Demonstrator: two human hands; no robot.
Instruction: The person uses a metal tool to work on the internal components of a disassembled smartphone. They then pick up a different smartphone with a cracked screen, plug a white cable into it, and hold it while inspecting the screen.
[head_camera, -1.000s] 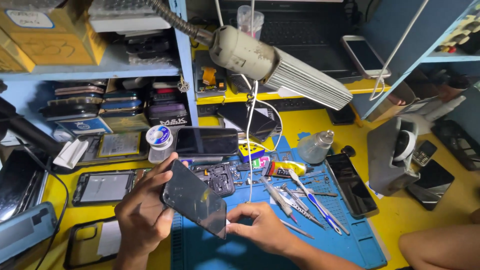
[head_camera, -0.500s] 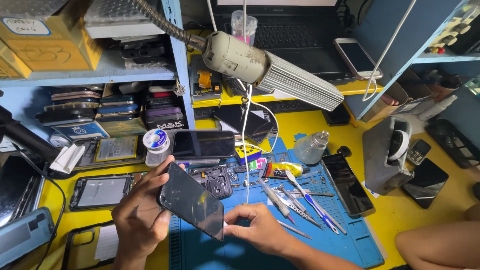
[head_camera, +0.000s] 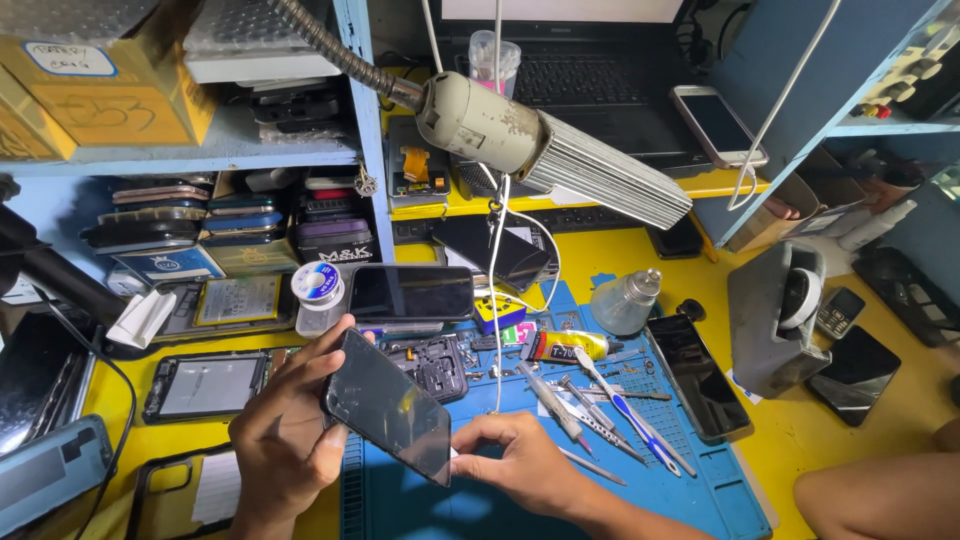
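Two hands work one dark phone screen: my left hand grips its edge, my right hand pinches its lower corner; I judge steady, even support prevents flexing.

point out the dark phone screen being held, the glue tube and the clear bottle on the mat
dark phone screen (head_camera: 392, 408), head view, middle of its glass face
glue tube (head_camera: 572, 346), head view, yellow body
clear bottle (head_camera: 623, 305), head view, rounded glass belly
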